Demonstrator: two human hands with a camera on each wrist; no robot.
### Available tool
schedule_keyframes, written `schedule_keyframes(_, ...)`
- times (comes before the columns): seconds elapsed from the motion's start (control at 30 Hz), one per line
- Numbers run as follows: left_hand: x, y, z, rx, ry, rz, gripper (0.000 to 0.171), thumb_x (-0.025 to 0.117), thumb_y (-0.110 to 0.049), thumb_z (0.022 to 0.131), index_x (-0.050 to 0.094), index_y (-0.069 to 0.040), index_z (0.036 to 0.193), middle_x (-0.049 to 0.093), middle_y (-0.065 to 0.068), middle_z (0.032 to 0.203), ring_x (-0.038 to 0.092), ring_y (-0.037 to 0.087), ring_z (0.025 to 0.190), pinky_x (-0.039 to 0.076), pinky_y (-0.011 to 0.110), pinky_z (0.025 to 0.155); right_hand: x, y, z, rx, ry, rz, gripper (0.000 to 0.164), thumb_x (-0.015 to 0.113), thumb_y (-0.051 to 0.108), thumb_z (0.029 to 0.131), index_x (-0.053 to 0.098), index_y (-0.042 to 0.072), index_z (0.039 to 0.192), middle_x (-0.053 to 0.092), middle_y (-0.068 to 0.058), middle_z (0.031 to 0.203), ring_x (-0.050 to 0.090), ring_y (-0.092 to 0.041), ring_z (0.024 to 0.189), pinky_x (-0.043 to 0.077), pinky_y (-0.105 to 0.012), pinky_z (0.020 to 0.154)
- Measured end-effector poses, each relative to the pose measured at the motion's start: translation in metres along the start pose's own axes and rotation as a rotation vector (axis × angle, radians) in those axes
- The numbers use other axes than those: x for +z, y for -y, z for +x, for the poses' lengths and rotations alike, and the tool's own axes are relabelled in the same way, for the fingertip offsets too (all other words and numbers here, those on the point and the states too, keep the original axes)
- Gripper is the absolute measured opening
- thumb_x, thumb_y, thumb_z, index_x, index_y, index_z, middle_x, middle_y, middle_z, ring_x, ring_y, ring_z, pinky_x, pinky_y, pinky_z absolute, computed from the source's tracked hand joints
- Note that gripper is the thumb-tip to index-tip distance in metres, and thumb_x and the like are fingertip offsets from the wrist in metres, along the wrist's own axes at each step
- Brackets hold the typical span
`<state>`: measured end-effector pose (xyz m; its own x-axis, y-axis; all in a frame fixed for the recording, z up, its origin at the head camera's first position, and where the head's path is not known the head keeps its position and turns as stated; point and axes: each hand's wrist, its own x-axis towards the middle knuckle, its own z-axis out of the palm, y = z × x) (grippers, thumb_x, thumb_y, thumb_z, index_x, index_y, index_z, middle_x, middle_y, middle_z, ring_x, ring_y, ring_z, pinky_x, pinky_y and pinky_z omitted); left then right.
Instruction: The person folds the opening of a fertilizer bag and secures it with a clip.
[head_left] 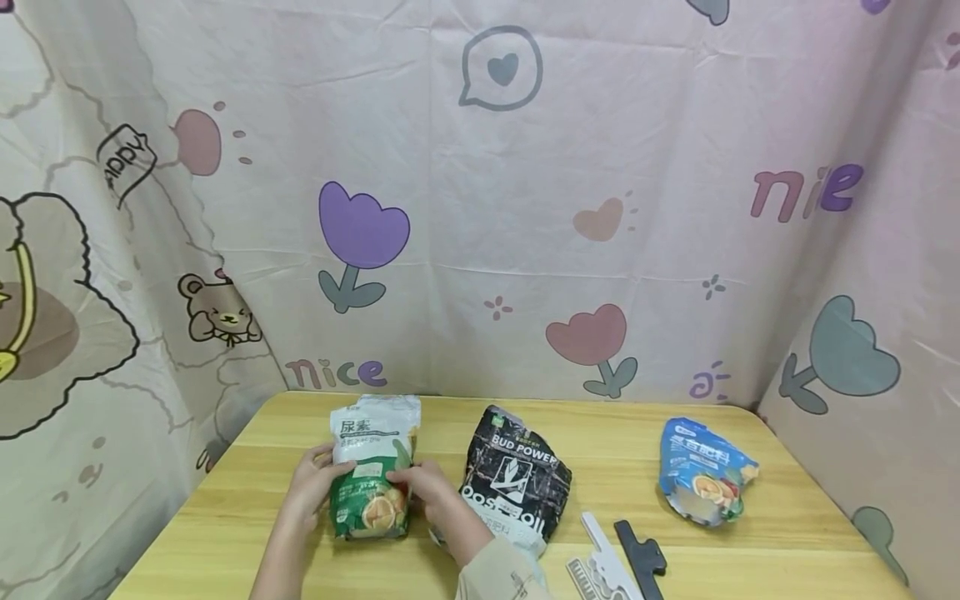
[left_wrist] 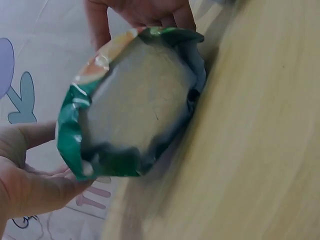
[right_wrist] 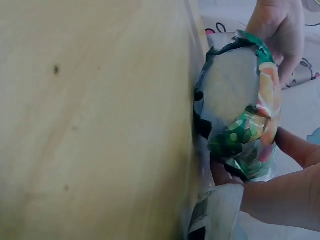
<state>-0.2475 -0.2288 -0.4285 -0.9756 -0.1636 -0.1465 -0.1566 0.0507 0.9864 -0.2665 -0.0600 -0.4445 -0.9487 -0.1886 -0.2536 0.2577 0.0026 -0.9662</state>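
At the bottom of the head view, right of centre, a pale clip (head_left: 613,558) and a black clip (head_left: 641,558) lie side by side, both slanting, the pale one partly cut off by the frame's edge. A beige sleeve (head_left: 498,575) covers the right forearm, which crosses in front of the lower left part of a black bag.

Left of centre in the lower part of the frame, a green and white bag (head_left: 373,467) is grasped between two hands. The left hand (head_left: 307,487) grips its left side and the right hand (head_left: 429,487) its right side, both thumbs on the printed front. The bag has its white end toward the top of the frame and its green end, with an orange slice printed on it, toward the bottom. Both wrist views show its flat, creased underside; whether its whole back touches the table (head_left: 615,433) cannot be told.

The black bag (head_left: 517,475) lies tilted just right of the right hand, in the lower middle of the frame. Well apart, at the lower right, a blue bag (head_left: 701,471) sits on the wooden top. Behind everything hangs a pale curtain (head_left: 487,208) printed with tulips, hearts and lettering.
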Motion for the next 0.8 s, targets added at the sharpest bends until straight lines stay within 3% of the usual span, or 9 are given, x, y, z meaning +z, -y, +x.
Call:
schedule_keyframes(0.17,0.007,-0.005,-0.004,0.001,-0.093,0.013,0.061,0.045,-0.023,0.097,0.016,0.01,0.139,0.02,0.035,0.138,0.032,0.042,0.121,0.032,0.048,0.096,0.0,0.005,-0.009,-0.059,-0.02,-0.081,0.046,0.071,0.009,0.078,0.049,-0.014,0.111,0.056,-0.013,0.097,0.054,-0.027,0.095,0.045,-0.039,0.085)
schedule_keyframes(0.3,0.011,-0.008,-0.008,0.029,-0.155,0.008,0.055,0.041,-0.024,0.098,0.021,0.011,0.137,0.028,0.035,0.134,0.037,0.04,0.116,0.04,0.036,0.086,0.003,0.01,-0.013,-0.129,-0.06,-0.149,0.043,0.072,0.006,0.077,0.051,-0.013,0.109,0.057,-0.012,0.094,0.055,-0.026,0.093,0.045,-0.039,0.085)
schedule_keyframes(0.4,0.012,-0.01,-0.009,0.044,-0.168,0.003,0.056,0.04,-0.026,0.099,0.022,0.009,0.137,0.03,0.034,0.134,0.039,0.039,0.115,0.042,0.028,0.08,0.005,0.013,-0.015,-0.183,-0.099,-0.207,0.041,0.073,0.005,0.076,0.051,-0.01,0.107,0.057,-0.01,0.091,0.056,-0.023,0.088,0.047,-0.037,0.081)
schedule_keyframes(0.5,0.013,-0.01,-0.007,0.067,-0.174,-0.037,0.059,0.043,-0.032,0.097,0.023,0.006,0.138,0.031,0.032,0.136,0.039,0.037,0.117,0.041,0.031,0.083,0.005,0.014,-0.016,-0.237,-0.158,-0.3,0.046,0.078,0.007,0.071,0.051,-0.004,0.106,0.058,-0.007,0.088,0.056,-0.021,0.082,0.048,-0.035,0.075)
schedule_keyframes(0.67,0.005,0.011,0.019,0.166,-0.211,-0.171,0.05,0.056,-0.038,0.091,0.043,-0.005,0.125,0.051,0.016,0.123,0.051,0.02,0.103,0.041,0.029,0.081,0.004,0.018,-0.016,-0.328,-0.238,-0.439,0.05,0.082,0.011,0.065,0.051,0.003,0.104,0.061,-0.008,0.09,0.058,-0.022,0.079,0.049,-0.036,0.071)
schedule_keyframes(0.8,-0.006,0.04,0.046,0.252,-0.237,-0.238,0.032,0.061,-0.033,0.088,0.05,-0.014,0.11,0.06,0.0,0.102,0.055,0.008,0.088,0.043,0.022,0.073,0.001,0.022,-0.021,-0.367,-0.229,-0.483,0.049,0.081,0.012,0.068,0.051,0.005,0.105,0.062,-0.009,0.092,0.059,-0.023,0.08,0.049,-0.037,0.07)
